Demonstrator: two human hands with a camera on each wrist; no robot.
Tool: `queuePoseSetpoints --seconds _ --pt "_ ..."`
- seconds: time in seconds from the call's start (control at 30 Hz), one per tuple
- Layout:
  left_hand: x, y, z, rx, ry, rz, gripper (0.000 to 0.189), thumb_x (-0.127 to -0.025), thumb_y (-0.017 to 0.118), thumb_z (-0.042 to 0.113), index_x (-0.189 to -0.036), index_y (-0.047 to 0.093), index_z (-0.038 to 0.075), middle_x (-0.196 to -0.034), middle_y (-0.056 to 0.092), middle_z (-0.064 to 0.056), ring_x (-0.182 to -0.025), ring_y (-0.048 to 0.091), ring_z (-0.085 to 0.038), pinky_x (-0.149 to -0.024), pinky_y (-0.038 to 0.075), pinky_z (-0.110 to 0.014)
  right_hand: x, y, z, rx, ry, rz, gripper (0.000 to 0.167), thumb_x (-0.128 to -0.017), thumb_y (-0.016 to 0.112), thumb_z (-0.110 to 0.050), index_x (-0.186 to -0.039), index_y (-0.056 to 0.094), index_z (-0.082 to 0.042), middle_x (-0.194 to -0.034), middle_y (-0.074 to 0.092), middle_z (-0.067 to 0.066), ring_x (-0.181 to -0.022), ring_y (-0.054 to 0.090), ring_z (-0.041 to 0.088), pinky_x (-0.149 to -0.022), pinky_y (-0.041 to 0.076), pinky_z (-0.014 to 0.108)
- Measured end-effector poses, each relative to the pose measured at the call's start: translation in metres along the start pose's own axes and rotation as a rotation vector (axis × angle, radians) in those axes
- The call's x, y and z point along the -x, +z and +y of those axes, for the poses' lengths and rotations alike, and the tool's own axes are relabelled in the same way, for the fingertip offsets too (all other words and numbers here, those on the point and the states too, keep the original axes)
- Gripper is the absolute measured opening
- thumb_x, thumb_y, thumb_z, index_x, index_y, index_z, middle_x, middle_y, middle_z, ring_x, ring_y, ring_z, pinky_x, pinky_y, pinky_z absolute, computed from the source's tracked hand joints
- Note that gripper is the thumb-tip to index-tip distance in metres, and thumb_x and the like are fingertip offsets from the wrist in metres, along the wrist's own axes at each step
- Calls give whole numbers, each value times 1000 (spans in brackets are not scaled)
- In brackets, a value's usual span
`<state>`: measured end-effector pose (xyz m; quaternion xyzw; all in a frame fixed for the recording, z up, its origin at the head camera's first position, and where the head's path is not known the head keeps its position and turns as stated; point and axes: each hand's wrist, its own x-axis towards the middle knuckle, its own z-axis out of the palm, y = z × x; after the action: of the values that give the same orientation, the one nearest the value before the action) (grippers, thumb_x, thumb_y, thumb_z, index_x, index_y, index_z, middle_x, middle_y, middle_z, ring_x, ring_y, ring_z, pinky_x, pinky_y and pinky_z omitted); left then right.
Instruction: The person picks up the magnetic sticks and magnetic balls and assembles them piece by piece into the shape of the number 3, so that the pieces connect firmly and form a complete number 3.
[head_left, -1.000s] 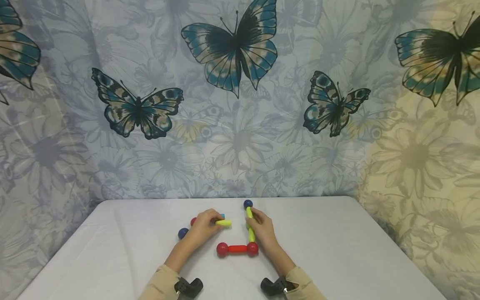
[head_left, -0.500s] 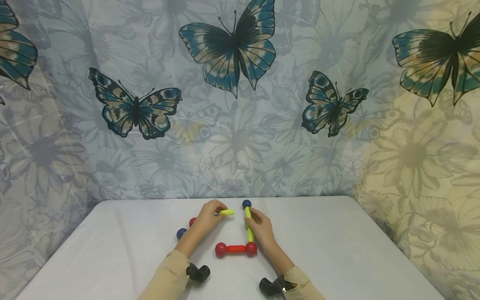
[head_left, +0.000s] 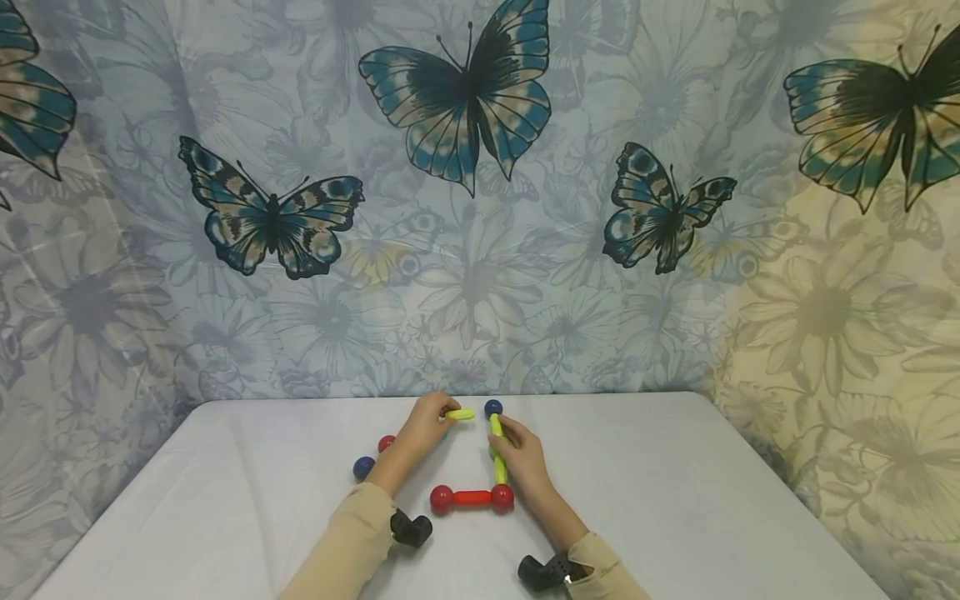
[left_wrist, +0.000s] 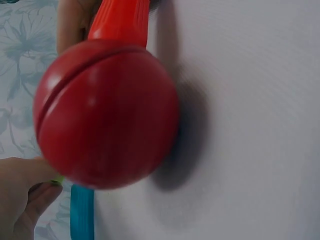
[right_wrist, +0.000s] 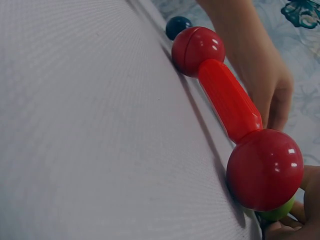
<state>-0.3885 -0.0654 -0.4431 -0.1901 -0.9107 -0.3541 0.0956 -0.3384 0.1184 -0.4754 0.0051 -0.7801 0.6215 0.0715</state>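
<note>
In the head view my left hand [head_left: 426, 423] pinches a yellow-green rod [head_left: 462, 414], its free end pointing right toward a dark blue ball [head_left: 493, 408]. My right hand [head_left: 522, 452] holds another yellow-green rod [head_left: 496, 427] just below that blue ball. A second yellow-green rod [head_left: 501, 472] runs down from there to a red ball [head_left: 502, 499]. A red rod [head_left: 472, 498] joins this ball to another red ball [head_left: 442, 500]. Partly covered by my right fingers, a green ball [right_wrist: 277, 211] shows beneath the near red ball in the right wrist view.
Left of my left forearm lie a loose red ball [head_left: 386, 443] and a blue ball [head_left: 363, 467]. A teal rod [left_wrist: 82, 212] stands out in the left wrist view, mostly hidden behind my hand in the head view. The white table [head_left: 675, 500] ends at a butterfly-patterned cloth [head_left: 480, 292].
My left hand has moved away from me and slightly right with its yellow-green rod, nearing the blue ball. My right hand has kept its hold on the joined pieces.
</note>
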Motion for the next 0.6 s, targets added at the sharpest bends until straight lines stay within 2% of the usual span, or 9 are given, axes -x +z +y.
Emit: queuePoseSetpoints --seconds 0.17,0.37,0.5,0.6 --pt "-4 4 2 -11 -17 -8 21 -86 67 -2 -107 69 2 -107 69 -12 -101 64 -25 -90 54 -38 2 0 -1 1 -12 -8 50 -94 62 -16 -140 49 0 -145 49 23 -136 46 38 -106 44 42" --pt "-9 9 2 -58 18 0 21 -85 67 -4 -105 71 0 -104 70 -13 -100 64 -26 -89 54 -38 2 0 -1 28 -15 10 48 -93 62 -15 -138 51 -1 -143 51 22 -134 48 38 -104 45 41" --pt "-11 12 1 -64 39 20 22 -84 66 -7 -104 71 -1 -103 70 -14 -103 63 -28 -93 52 -41 1 0 -1 36 -9 8 47 -93 61 -15 -138 53 -3 -144 51 20 -135 47 37 -106 44 41" --pt "-12 14 2 -54 31 25 23 -84 65 -7 -105 70 -1 -105 70 -14 -107 62 -30 -97 50 -42 0 0 -1 39 -6 3 46 -94 61 -15 -138 53 -4 -145 51 19 -136 47 36 -107 43 42"
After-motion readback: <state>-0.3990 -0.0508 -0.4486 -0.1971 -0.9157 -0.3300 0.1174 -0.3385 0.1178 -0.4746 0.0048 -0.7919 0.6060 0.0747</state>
